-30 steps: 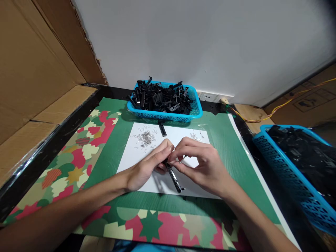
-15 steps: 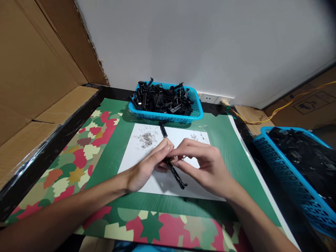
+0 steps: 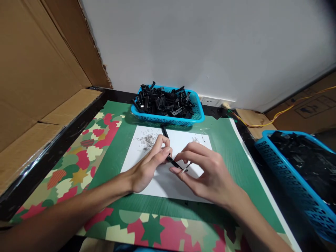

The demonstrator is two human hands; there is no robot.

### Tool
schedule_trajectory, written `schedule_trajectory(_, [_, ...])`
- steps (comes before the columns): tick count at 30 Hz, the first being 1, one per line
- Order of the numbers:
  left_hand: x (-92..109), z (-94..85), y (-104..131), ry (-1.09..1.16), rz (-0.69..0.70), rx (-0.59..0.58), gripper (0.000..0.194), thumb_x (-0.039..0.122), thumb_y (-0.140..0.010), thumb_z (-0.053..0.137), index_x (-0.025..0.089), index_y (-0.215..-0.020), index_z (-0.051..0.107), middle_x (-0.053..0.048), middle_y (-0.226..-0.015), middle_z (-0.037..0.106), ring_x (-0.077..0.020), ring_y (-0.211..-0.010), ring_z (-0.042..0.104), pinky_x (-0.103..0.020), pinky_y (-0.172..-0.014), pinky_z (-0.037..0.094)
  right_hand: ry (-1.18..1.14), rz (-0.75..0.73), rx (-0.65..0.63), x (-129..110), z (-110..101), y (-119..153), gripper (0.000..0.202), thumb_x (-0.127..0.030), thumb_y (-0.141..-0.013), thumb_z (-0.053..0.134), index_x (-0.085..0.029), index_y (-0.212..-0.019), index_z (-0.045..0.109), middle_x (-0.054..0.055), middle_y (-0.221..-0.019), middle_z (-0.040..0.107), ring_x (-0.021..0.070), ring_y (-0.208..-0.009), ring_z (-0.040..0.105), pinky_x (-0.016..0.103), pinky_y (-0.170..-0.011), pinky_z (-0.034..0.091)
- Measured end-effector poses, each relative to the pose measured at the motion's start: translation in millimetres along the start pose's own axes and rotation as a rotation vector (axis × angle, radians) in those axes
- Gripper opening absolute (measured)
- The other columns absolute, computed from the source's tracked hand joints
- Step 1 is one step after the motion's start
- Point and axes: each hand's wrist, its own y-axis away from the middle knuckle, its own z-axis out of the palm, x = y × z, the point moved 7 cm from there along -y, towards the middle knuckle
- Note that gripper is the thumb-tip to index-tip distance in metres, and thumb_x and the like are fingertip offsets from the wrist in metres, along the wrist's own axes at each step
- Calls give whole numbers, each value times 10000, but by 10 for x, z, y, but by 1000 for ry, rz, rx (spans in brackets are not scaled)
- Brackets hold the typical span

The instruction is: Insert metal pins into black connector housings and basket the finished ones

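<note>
My left hand (image 3: 151, 164) grips one end of a narrow black plastic part (image 3: 173, 161) between thumb and fingers, over a white sheet (image 3: 162, 183). The part's free end points right, toward my right hand (image 3: 207, 166). Between the right thumb and fingers sits a thin metal rod-like tool (image 3: 186, 167), its kind too small to tell. It lies close to the part's free end; whether they touch I cannot tell. Beyond my left hand, a pile of tiny bent wire pieces (image 3: 148, 140) lies on the sheet, beside a second black plastic part (image 3: 165, 131).
A blue basket (image 3: 168, 120) heaped with black parts stands at the back. Another blue basket (image 3: 286, 176) of black pieces is at right. A smaller scatter of wire bits (image 3: 195, 139) lies on the sheet. Cardboard (image 3: 39, 70) walls the left; a yellow cable (image 3: 278, 112) runs right.
The black part has turned, its free end swinging up and to the right. My right hand has moved slightly right, away from the left, and the metal tool shows more clearly.
</note>
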Motion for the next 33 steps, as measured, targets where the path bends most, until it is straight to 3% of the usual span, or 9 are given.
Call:
schedule_trajectory(8, [118,12,40,-246,22,-35,312,526,-1129,272,265,-1279,356,-20,-981,514,-213,-876,515,-422,-881,424,214,-81,-8,-20,95,30,173,-146,-1049,583,-147,-912,687,60,-819,621,186,-749,546,325,-692,422])
schedule_trajectory(14, [166,-28,-20,-580,241,-17,436,484,-1094,503,271,-1461,403,-113,-1323,576,-278,-1194,550,-471,-1031,463,305,-97,-33,142,25,42,176,-115,-1070,539,-141,-978,687,89,-890,650,211,-825,562,350,-745,446])
schedule_trajectory(20, [186,-106,-40,-730,488,143,258,296,-1060,636,237,-1311,622,-84,-1234,715,-254,-1172,627,-451,-1018,506,319,-55,-80,315,-30,62,220,-174,-1105,489,-169,-1008,685,92,-903,640,218,-840,547,370,-762,449])
schedule_trajectory(28, [189,-121,2,-864,585,188,183,224,-1028,677,188,-1204,715,-77,-1111,785,-235,-1029,681,-423,-925,560,297,-50,-164,325,61,47,236,-170,-1104,477,-170,-1049,707,97,-933,640,232,-877,546,380,-779,466])
schedule_trajectory(33, [163,-98,25,-930,622,179,178,164,-1007,677,167,-1176,732,-83,-1085,795,-240,-998,701,-414,-886,588,208,23,-188,387,1,29,258,-181,-1103,466,-175,-1261,671,124,-1083,665,263,-1028,587,421,-877,518])
